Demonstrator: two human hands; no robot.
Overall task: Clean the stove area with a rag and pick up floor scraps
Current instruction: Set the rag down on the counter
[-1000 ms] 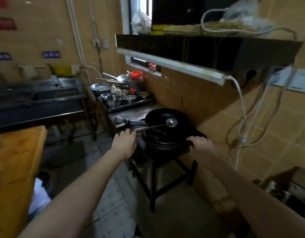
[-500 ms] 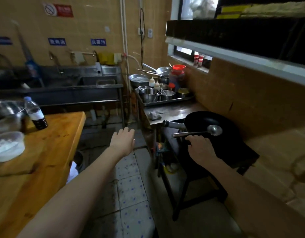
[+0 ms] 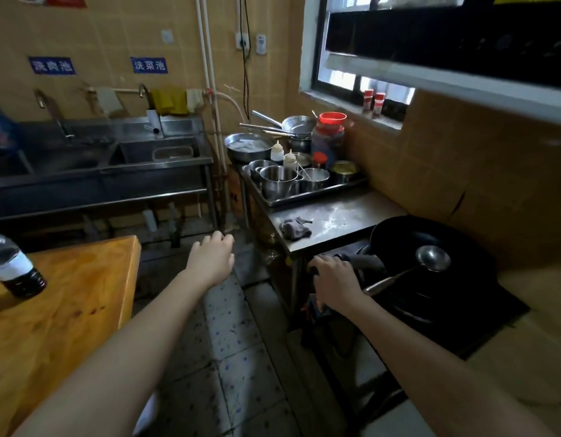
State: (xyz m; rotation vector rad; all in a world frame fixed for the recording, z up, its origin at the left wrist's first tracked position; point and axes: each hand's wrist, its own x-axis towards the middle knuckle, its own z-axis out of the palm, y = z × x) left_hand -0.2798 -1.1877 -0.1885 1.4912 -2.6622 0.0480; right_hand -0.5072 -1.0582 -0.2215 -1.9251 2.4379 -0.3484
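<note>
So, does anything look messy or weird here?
Yes. A grey rag lies crumpled on the steel counter, beside whitish smears. A ladle sits in the black wok, its handle poking out over the rim.

Head-worn wide camera looks forward and down, close over the stove (image 3: 437, 313).

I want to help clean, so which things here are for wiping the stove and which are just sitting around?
For the job: grey rag on the steel counter, stove, black wok, ladle.
Just lying about: tray of steel pots, red-lidded jar, squeeze bottles, sink, dark bottle on the wooden table.
</note>
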